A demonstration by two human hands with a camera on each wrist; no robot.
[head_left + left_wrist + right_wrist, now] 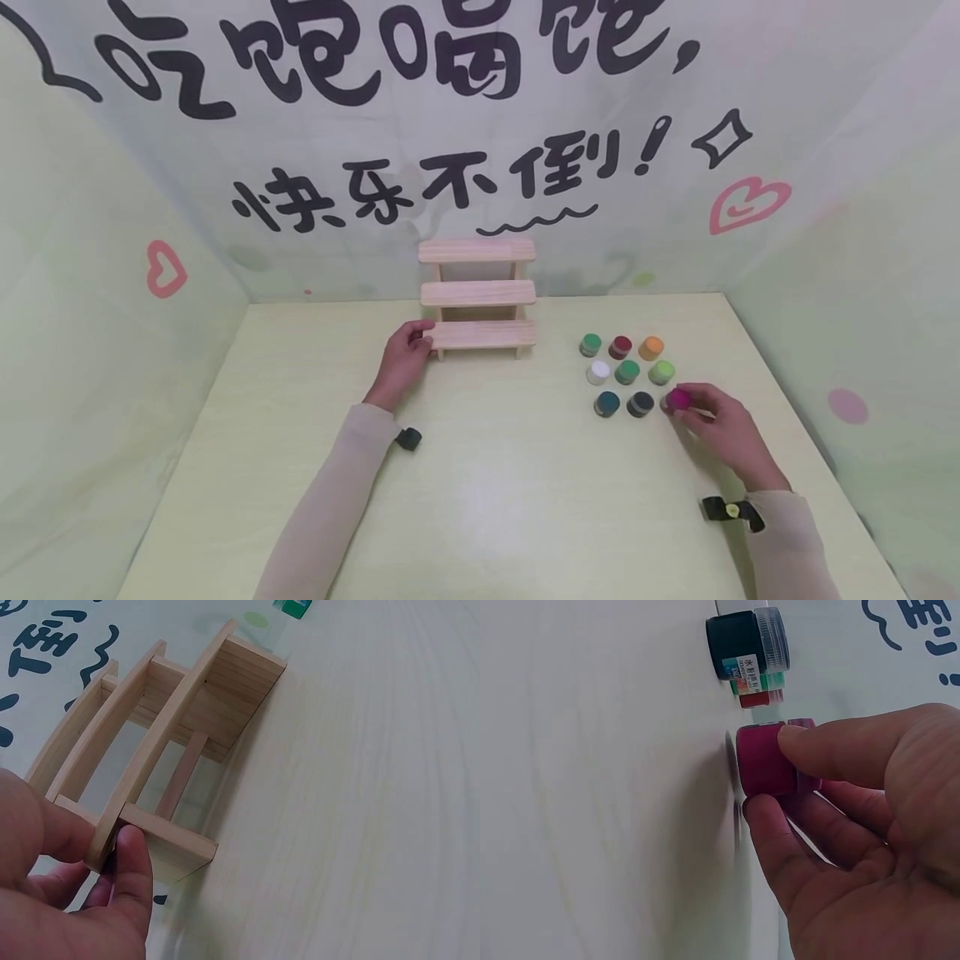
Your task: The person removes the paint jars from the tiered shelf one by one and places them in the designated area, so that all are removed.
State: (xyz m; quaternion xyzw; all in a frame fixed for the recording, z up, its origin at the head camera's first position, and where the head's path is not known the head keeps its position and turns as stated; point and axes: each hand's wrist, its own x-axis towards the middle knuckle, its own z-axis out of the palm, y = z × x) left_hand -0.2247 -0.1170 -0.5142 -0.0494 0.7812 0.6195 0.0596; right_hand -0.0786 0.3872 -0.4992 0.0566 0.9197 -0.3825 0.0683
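A three-tier wooden step rack (pixel 483 334) stands against the back wall. My left hand (pixel 403 360) pinches the left end of its lowest step, thumb and fingers on either side of the board in the left wrist view. At the right of the table, my right hand (pixel 726 425) grips a magenta paint jar (pixel 763 759) between thumb and fingers. Whether that jar touches the table is hard to tell. Close by stand a dark jar (pixel 641 405), a teal jar (pixel 607 404) and a light green jar (pixel 662 372).
Farther back in the same cluster are a white jar (pixel 597 372), a red jar (pixel 620 347), an orange jar (pixel 652 347) and green ones (pixel 591 344). Printed cloth walls (pixel 480 192) enclose the pale table (pixel 480 483) at the back and both sides.
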